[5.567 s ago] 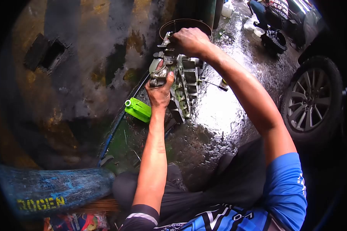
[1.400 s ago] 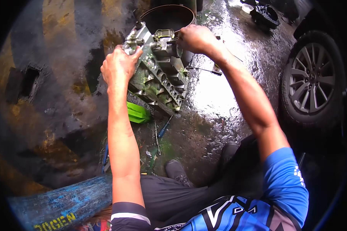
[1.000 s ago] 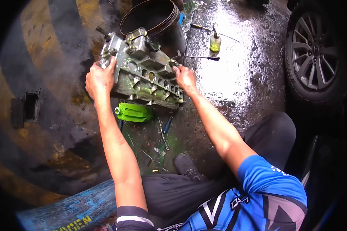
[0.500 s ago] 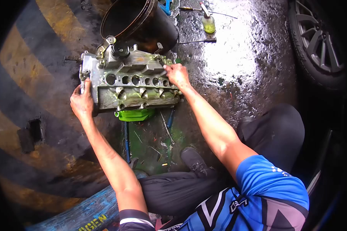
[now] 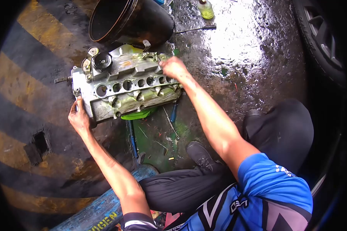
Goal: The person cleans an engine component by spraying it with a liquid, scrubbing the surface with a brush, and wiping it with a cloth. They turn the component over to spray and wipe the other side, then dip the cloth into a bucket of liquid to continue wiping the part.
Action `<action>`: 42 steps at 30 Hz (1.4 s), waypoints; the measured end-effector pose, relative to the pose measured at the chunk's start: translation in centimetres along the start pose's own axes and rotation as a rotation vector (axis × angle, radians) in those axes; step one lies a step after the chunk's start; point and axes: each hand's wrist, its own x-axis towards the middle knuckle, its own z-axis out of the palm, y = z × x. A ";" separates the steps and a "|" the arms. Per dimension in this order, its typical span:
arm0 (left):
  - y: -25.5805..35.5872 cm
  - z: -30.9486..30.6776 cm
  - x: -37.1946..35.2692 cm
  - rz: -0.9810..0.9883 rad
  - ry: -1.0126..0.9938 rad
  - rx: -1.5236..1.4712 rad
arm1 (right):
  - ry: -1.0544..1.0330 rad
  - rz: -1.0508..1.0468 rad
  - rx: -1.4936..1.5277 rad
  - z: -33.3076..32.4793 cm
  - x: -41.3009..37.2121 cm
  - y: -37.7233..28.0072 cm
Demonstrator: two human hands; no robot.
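A metal engine cover point(image 5: 131, 82) with a row of round holes is held level in front of me, its surface streaked with yellow-green liquid. My left hand point(image 5: 80, 117) grips its lower left corner, thumb on top. At its right end, my right hand point(image 5: 174, 68) is closed on the upper edge; the fingertips are partly blurred. Beneath the cover a bright green object point(image 5: 139, 114) shows in part.
Behind the cover lies a black drum point(image 5: 150, 25). A bottle of yellow liquid point(image 5: 205, 9) and a thin tool point(image 5: 194, 29) are farther back. Blue-handled tools point(image 5: 132, 138) lie below, near a blue cylinder point(image 5: 104, 204) and my shoe point(image 5: 200, 156). A wheel point(image 5: 323, 38) stands right.
The engine cover has shifted slightly left and tilted, its left end lower in view, with both hands still on it. The camera view has moved, so the drum and bottle appear higher.
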 end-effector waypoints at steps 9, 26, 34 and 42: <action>-0.1 -0.2 -0.6 0.034 0.028 -0.010 | 0.042 -0.022 0.428 1.4 -0.9 -0.6; -0.6 -0.4 -0.8 0.011 -0.011 -0.030 | -0.025 0.168 0.364 -1.4 1.7 0.9; -1.1 -0.2 -0.6 0.005 -0.028 -0.088 | -0.013 0.278 0.169 -3.4 0.7 0.2; -3.3 -0.2 0.5 -0.061 -0.066 -0.063 | -0.029 0.259 0.260 -1.5 1.6 4.0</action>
